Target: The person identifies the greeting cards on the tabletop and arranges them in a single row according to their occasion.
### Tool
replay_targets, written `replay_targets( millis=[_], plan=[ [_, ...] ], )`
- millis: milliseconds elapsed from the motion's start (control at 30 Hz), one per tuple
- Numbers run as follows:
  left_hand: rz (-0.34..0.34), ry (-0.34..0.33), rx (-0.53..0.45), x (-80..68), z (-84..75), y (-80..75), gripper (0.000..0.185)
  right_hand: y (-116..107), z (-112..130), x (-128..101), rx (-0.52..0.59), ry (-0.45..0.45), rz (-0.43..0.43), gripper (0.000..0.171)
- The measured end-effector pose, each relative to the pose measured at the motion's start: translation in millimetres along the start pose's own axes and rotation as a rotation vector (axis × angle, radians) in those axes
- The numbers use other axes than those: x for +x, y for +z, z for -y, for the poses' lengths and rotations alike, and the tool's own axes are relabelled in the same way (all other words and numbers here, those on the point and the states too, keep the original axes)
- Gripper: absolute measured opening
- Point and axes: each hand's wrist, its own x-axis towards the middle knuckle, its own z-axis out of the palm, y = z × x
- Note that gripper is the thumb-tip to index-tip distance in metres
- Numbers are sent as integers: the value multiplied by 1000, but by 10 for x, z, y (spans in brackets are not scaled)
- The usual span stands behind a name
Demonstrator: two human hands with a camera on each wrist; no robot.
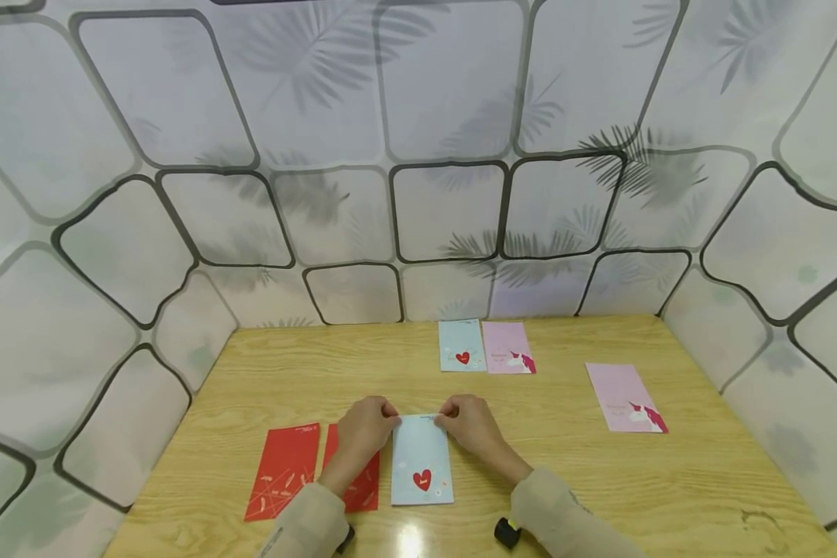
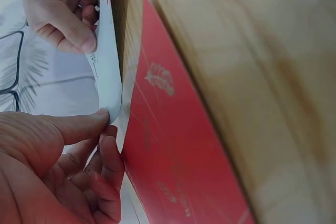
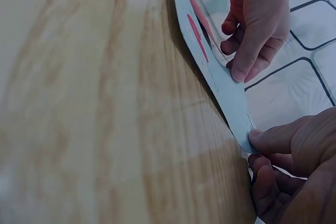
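Head: left hand [image 1: 363, 434] and right hand [image 1: 469, 428] pinch the far corners of a blue heart envelope [image 1: 421, 461] on the wooden table [image 1: 600, 480] | Left wrist: thumb and fingers [image 2: 86, 124] nip its lifted edge beside a red envelope [image 2: 173, 150] | Right wrist: fingertips [image 3: 262, 140] clamp the raised corner; apparently opening it, needing a gentle, even pull.

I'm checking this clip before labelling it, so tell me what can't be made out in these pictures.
- Printed text on the blue envelope and the pink envelope: too small in the head view.
- Second red envelope: largely covered by the left hand and sleeve in the head view.
- Black object near the right hand: partly hidden by the sleeve, unidentifiable.
- Wooden table: blurred in both wrist views.
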Motion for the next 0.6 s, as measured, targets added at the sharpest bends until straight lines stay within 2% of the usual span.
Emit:
replay_targets(
  millis=[167,600],
  plan=[
    [-30,28,36,14,13,23,14,4,11,-6,-24,-9,7,12],
    [-48,62,102,18,32,32,14,15,37,-19,-84,-39,-1,11]
  ],
)
